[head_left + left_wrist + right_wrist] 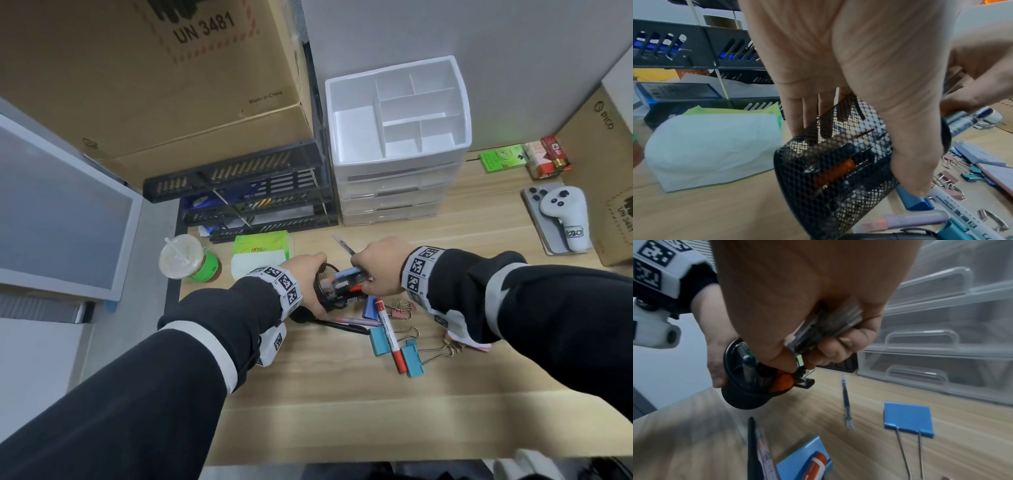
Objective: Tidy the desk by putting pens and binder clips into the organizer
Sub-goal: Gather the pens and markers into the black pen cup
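My left hand [313, 277] grips a black mesh pen cup [329, 291] tipped on its side just above the desk. Several pens [349, 277] stick out of its mouth, and my right hand [378, 270] is curled round that bundle [828, 324]. Below them on the wood lie a red-and-white marker [388, 332], blue binder clips [412, 361], small pink clips [399, 311], a purple pen [356, 321] and a black pen [342, 327]. A thin pen [846, 402] lies nearer the drawers. The white organizer [400, 161], with bare compartments, sits on top of the drawer unit at the back.
A tissue pack [260, 253] and a lidded drink cup [183, 257] stand left of my hands. A black letter tray [239, 192] sits under a big cardboard box [137, 68]. A phone with a white controller [555, 219] lies at the right.
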